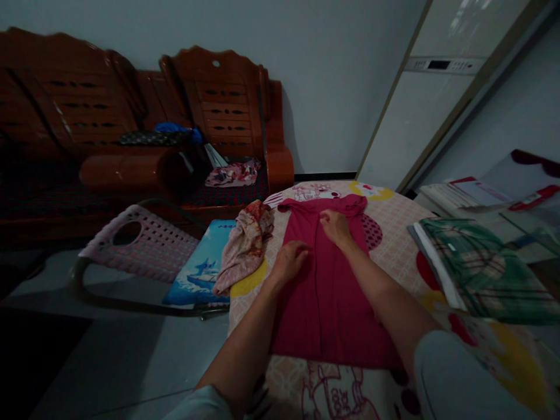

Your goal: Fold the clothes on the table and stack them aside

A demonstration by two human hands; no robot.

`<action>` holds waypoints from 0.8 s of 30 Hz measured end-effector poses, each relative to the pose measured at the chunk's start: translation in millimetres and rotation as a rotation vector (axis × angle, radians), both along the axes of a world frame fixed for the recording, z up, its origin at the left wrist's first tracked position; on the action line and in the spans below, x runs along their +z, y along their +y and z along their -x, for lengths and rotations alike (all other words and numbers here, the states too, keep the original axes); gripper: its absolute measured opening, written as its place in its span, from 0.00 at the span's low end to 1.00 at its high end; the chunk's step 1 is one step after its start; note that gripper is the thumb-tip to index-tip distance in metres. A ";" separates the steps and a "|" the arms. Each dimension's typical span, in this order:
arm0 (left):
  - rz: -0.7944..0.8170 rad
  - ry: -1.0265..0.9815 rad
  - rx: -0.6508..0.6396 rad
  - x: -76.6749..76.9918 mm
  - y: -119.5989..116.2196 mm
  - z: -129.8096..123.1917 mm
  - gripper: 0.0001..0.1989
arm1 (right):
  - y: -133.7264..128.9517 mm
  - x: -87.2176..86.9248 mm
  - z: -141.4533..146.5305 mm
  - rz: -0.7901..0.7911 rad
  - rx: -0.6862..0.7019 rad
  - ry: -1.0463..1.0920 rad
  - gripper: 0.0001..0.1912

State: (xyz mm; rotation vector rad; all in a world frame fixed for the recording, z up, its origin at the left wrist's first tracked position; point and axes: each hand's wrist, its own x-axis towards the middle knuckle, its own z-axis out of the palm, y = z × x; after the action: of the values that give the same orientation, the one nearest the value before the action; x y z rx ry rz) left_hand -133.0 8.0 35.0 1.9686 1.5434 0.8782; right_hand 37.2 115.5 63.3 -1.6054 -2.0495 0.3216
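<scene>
A dark pink garment point(336, 303), which looks like a shirt, lies lengthwise on the patterned tablecloth point(286, 379). Its sides are folded inward, and a fold edge runs down its middle. My left hand point(289, 262) is over the left half of the garment, fingers loosely bent and apart from the thumb, with nothing seen in it. Farther up, close to the collar end, my right hand point(335, 226) has its fingers curled together at the fold edge, seemingly pinching the cloth. Its fingertips are small and dim.
A crumpled floral cloth point(247, 248) lies at the table's left edge. Beside it, a blue printed cushion point(199, 265) rests on a woven chair point(144, 245). Folded green plaid clothes point(485, 262) are stacked at right, near papers point(468, 192). Wooden seating point(227, 111) stands behind.
</scene>
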 end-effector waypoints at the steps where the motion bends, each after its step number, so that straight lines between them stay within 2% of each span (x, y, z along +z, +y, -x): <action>1: -0.008 -0.022 0.031 3.3 -0.1 5.3 0.10 | -16.1 2.4 -8.3 -0.016 0.037 0.034 0.14; 4: 0.003 -0.035 0.052 11.2 -9.0 12.4 0.07 | -71.4 3.5 -36.6 -0.041 0.128 0.153 0.12; 8: 0.064 -0.064 -0.043 8.0 -32.0 4.2 0.06 | -149.6 -7.3 -63.6 0.005 0.163 0.304 0.10; 10: 0.108 -0.109 -0.054 3.3 -41.7 0.6 0.06 | -184.7 -13.0 -65.9 0.045 0.172 0.311 0.08; 13: 0.147 -0.186 -0.048 0.4 -50.1 3.0 0.07 | -226.2 -17.7 -55.9 0.069 0.289 0.247 0.07; 15: 0.155 -0.188 -0.062 1.6 -53.1 8.0 0.08 | -244.3 -19.6 -45.0 0.076 0.377 0.186 0.09; 18: 0.157 -0.110 -0.073 1.8 -57.1 14.5 0.09 | -257.7 -23.6 -30.3 0.063 0.449 0.008 0.12; 21: 0.126 -0.066 -0.030 -5.4 -61.1 16.3 0.10 | -261.7 -28.3 -21.6 0.009 0.475 -0.204 0.11; 24: 0.081 -0.077 0.030 -15.1 -63.1 15.5 0.12 | -263.4 -31.1 -17.9 -0.055 0.460 -0.282 0.11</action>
State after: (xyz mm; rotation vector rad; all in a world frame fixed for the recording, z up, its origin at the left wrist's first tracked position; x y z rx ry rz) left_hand -148.6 -55.1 19.8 1.8376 1.5435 0.8792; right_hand 55.2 -147.9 32.2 -1.1848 -2.6166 0.2015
